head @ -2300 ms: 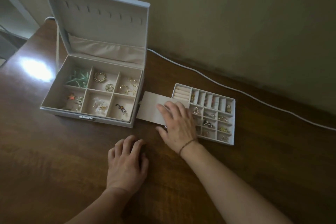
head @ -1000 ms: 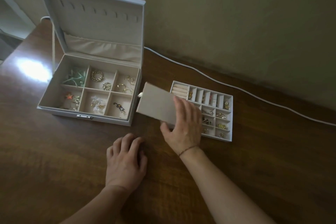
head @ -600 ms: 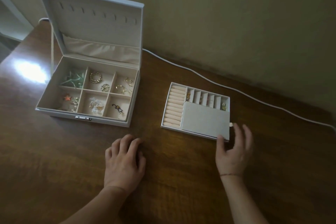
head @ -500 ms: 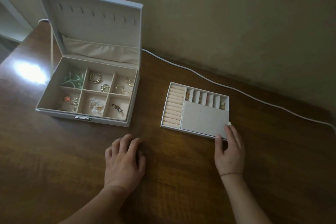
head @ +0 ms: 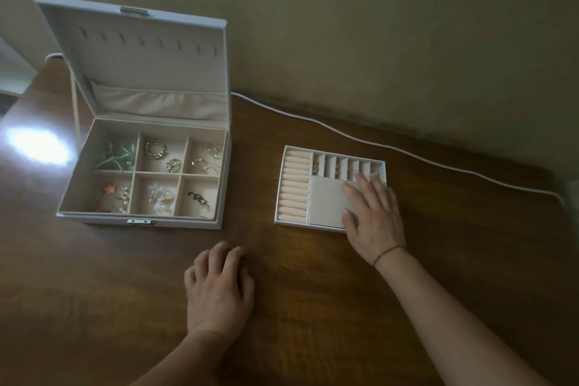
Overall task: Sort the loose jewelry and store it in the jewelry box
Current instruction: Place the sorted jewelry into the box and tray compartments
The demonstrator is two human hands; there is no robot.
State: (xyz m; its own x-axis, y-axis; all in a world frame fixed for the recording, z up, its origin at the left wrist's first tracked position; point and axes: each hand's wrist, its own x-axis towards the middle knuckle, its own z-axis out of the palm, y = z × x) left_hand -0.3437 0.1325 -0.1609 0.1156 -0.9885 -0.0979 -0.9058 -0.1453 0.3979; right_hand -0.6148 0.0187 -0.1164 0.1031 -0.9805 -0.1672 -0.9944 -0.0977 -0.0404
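Head view: jewelry box point(head: 150, 166) open, compartments holding jewelry.

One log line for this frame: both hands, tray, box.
right hand: flat on flap over tray | left hand: resting on table | jewelry box: lid open, compartments filled

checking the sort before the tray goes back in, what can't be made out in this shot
Head view only:
- Tray compartments under the flap: covered by the flap and the right hand.
- Pieces in the tray's back slots: too small and dim to identify; the fingertips hide the right-hand ones.
- Under the left hand: its palm covers the table.
- Jewelry box front-left compartment: dim, pieces unclear.
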